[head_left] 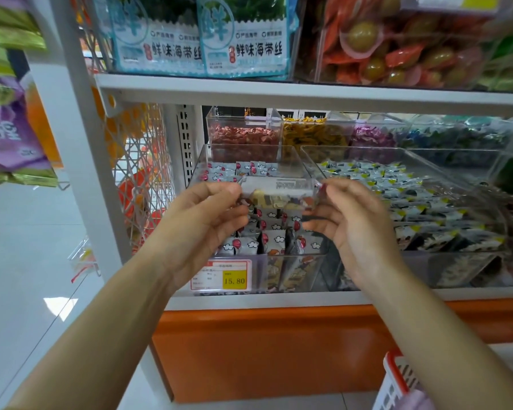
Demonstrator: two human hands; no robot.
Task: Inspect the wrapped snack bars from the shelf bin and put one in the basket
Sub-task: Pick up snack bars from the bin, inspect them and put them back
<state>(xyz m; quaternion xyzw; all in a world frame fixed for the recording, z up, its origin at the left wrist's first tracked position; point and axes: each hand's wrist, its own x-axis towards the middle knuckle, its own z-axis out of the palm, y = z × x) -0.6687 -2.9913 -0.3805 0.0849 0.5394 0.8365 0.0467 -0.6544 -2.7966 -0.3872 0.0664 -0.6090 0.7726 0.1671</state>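
Head view: left hand [211, 214] and right hand [350, 220] pinch opposite ends of one bar [279, 192] above the bin [290, 261].

Seaweed packs [202, 37] sit above a price tag [222, 275].

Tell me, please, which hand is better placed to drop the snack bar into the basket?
The right hand: it pinches one end of the snack bar, and the basket sits low on that side.
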